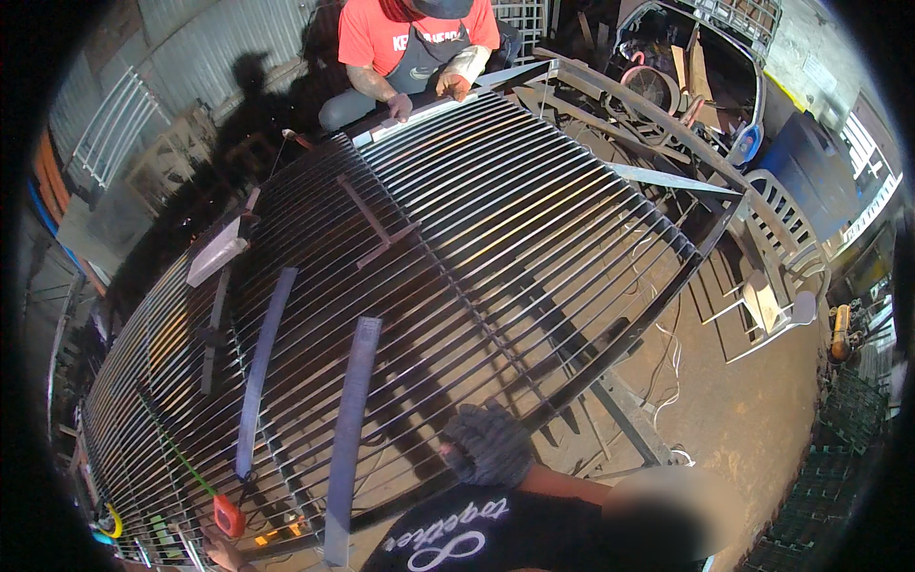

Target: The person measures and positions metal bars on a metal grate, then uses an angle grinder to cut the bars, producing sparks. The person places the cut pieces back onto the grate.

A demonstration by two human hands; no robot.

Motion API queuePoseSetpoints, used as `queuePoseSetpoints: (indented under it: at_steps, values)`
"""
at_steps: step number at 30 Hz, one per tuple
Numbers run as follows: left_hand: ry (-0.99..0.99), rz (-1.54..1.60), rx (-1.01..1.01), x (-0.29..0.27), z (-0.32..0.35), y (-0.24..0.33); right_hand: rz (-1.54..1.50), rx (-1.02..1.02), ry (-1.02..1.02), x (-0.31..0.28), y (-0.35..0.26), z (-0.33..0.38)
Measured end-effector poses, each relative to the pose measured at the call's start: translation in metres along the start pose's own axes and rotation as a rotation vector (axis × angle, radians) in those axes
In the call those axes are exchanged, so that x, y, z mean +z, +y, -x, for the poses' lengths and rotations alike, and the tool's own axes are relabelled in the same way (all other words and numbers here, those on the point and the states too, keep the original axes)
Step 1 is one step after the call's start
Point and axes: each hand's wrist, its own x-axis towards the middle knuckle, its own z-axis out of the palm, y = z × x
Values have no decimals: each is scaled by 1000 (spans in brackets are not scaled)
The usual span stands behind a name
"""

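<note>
Metal grille (pixel 434 253), lengthwise lower-left to upper-right

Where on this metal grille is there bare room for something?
Widest free patch: between the middle crossbar and right frame edge; a narrow one, between two flat metal strips. Red tape measure and left hand crowd the near left corner.

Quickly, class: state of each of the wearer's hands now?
Left hand: by the metal grille; grip cannot be told.
Right gloved hand: curled; whether holding anything cannot be told.
</note>
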Motion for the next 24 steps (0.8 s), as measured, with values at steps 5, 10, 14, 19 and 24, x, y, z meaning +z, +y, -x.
queuePoseSetpoints:
  at_steps: [5, 10, 14, 19, 24]
  values:
    - [-66, 87, -81, 0, 2, -1, 30, 22, -61, 1, 0, 5]
    - [61, -349, 302, -6, -4, -29, 7, 26, -14, 1, -5, 8]
    - [-35, -167, 89, -5, -4, -26, 19, 19, -23, 3, -4, 8]
    - [-97, -249, 30, -6, 6, -6, 20, 0, -12, 0, 0, -1]
    - [-73, -64, -114, -4, 6, 2, 8, 13, -21, 1, 0, 0]
